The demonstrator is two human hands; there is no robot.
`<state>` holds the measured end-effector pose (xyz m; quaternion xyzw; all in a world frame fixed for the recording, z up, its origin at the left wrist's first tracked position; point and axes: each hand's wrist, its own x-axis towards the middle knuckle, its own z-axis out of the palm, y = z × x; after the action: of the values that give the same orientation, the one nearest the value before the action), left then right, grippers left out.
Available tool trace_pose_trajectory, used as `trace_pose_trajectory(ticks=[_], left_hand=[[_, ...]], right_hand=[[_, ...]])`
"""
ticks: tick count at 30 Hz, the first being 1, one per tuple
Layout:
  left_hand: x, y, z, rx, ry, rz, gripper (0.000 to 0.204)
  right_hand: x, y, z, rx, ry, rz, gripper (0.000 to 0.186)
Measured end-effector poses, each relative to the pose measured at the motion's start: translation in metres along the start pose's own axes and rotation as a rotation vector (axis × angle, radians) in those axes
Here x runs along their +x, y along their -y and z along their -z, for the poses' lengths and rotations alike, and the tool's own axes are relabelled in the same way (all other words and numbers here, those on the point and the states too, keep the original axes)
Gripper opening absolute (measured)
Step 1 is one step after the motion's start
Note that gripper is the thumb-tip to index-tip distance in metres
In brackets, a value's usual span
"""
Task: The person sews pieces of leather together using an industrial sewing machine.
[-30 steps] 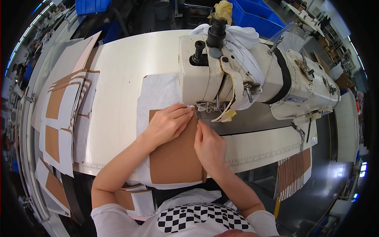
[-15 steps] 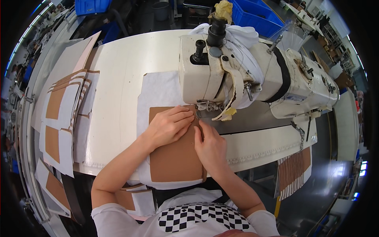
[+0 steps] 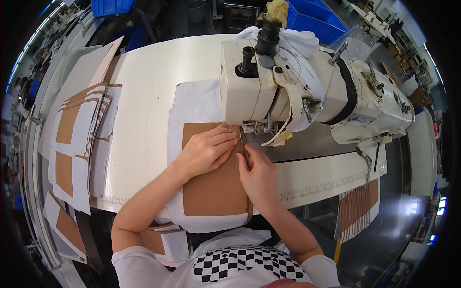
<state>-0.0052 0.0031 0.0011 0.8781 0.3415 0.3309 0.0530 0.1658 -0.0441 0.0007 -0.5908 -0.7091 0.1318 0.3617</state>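
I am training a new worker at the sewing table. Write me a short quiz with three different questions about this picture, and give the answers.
1. True or false: the left hand lies flat on the brown panel.
2. The right hand is at the panel's: A) left edge B) right edge, near the needle C) bottom edge
3. Fill in: the stack of cut pieces lies to the person's ____.

Key: 1 true; 2 B; 3 left.

Over the past second, the right hand and brown panel have edged slightly toward the person, away from the presser foot.
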Motion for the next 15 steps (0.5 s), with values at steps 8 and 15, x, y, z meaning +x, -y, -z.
trace_pose_trajectory(ticks=[8, 15], left_hand=[[0.001, -0.005, 0.000, 0.047, 0.013, -0.007, 0.020], [0.002, -0.005, 0.000, 0.029, 0.000, 0.022, 0.022]], right_hand=[[0.003, 0.007, 0.012, -0.032, 0.110, -0.020, 0.016], [-0.001, 0.003, 0.006, 0.002, 0.100, -0.094, 0.016]])
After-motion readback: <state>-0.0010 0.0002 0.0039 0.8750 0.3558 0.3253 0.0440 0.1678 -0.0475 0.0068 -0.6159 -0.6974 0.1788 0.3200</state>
